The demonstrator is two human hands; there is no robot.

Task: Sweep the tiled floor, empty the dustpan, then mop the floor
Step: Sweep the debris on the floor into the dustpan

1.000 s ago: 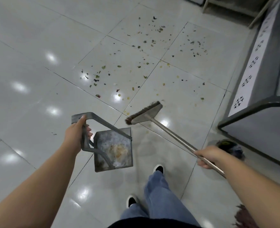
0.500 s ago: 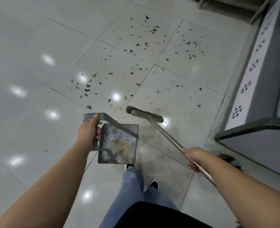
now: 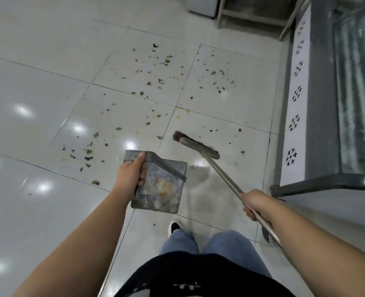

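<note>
My left hand [image 3: 131, 175] grips the handle of a grey metal dustpan [image 3: 163, 187], held above the white tiled floor [image 3: 38, 61]; its inside is stained with orange-brown dirt. My right hand [image 3: 255, 203] holds the metal shaft of a broom [image 3: 224, 174]. The broom's dark bristle head [image 3: 195, 145] sits low over the tiles just ahead and right of the dustpan. Small green and dark leaf scraps [image 3: 153, 82] lie scattered across several tiles in front of me, with another patch [image 3: 87, 153] to the left.
A grey metal counter with a white patterned panel [image 3: 296, 108] runs along the right. Furniture legs [image 3: 220, 13] and a white box [image 3: 201, 5] stand at the far end. My legs in blue jeans [image 3: 198, 243] and one dark shoe [image 3: 174, 227] are below.
I have stepped forward toward the debris. The broom head turned from bristles showing to flat and low over the tiles. The dustpan came closer to the broom head.
</note>
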